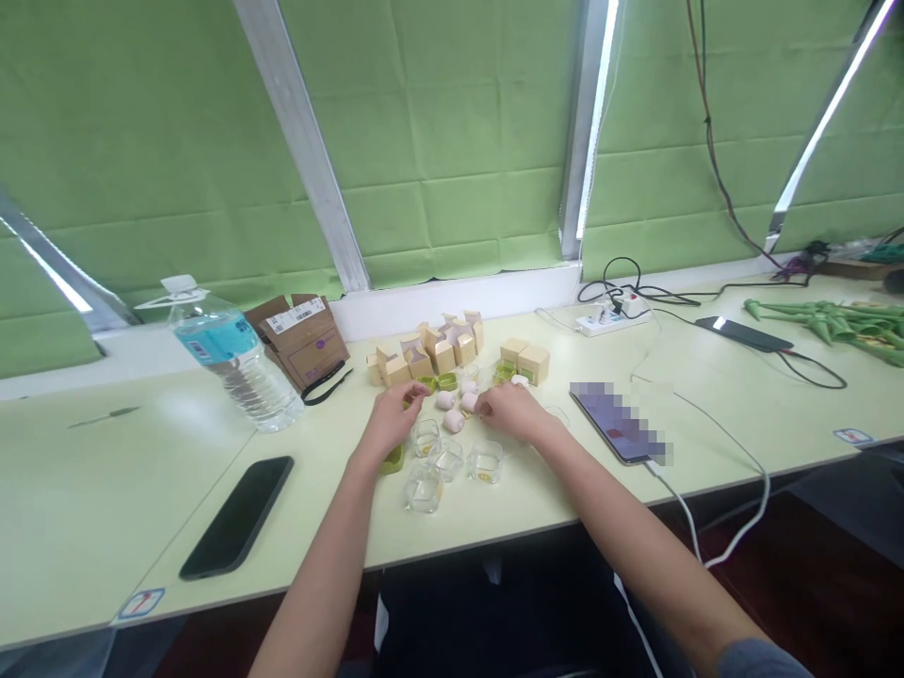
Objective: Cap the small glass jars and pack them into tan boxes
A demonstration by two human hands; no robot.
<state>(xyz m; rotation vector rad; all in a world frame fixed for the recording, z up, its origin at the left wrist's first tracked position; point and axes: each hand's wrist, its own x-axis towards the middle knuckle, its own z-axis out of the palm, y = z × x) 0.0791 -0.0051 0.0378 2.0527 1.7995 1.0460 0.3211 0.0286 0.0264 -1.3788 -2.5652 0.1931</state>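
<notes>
My left hand (pixel 396 414) is above the table with its fingers curled together, close to small green trays (pixel 447 381). Whatever it pinches is too small to make out. Another green tray (pixel 393 460) lies partly under my left wrist. Opposite, my right hand (pixel 514 411) reaches down with bent fingers beside several pale pink, rounded pieces (pixel 454 421). Its fingertips are next to one pink piece (pixel 470 402), and their grip is hidden. In front of the hands stand several small transparent cups (pixel 425 490), one cup (pixel 486 462) nearer my right forearm.
Behind the hands are several open small cardboard boxes (pixel 443 353) and two closed ones (pixel 533 364). A water bottle (pixel 236 363), a brown carton (pixel 305 341) and a black phone (pixel 238 516) are at left. At right lie a charging phone (pixel 614 424) and a power strip (pixel 612 317).
</notes>
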